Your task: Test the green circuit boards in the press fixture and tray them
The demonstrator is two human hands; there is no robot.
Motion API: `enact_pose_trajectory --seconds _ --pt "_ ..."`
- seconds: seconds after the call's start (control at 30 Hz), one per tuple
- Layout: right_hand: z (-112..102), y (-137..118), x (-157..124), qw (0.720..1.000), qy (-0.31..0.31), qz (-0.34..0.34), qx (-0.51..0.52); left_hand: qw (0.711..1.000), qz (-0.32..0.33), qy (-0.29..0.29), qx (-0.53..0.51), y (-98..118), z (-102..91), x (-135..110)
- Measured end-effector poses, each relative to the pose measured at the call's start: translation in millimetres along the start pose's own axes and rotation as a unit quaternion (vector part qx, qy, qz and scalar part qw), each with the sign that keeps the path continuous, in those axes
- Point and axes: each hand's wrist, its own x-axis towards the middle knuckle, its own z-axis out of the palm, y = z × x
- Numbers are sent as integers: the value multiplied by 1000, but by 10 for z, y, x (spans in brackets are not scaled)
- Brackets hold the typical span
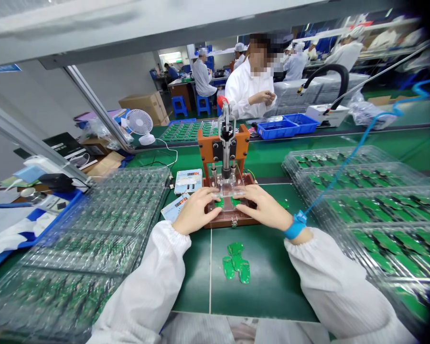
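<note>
My left hand [197,209] is at the left side of the clamp fixture, thumb and fingers around a green circuit board [219,202]. Opposite it, my right hand [263,204] grips a second green circuit board [235,202] at its edge; a blue strap circles that wrist. Both boards lie at the clear plate of the toggle-clamp test fixture [223,143], which has an orange frame and a red-tipped lever. The fingertips are partly hidden by the plate and boards. Closer to me, several loose green circuit boards [236,262] lie in a small pile on the mat.
Stacked clear trays of boards stand left [93,239] and right [365,210]. Two small digital meters [188,181] sit left of the fixture. Behind are a white fan [139,122], blue bins [277,129] and a seated co-worker [251,86]. A blue cord [347,157] runs from my right wrist.
</note>
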Motion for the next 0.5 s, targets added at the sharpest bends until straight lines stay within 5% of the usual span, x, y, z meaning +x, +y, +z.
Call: enact_pose_trajectory --seconds 0.17,0.3,0.4,0.5 --pt "-334 32 281 982 179 54 23 987 62 143 -42 283 246 -171" --pt "-626 -65 895 968 244 16 60 979 203 3 -16 472 554 -254" --pt "-711 -167 1458 967 225 9 120 971 217 -92 31 484 685 -300" --pt "-738 -290 1958 968 162 54 186 972 200 -118 45 455 711 -340"
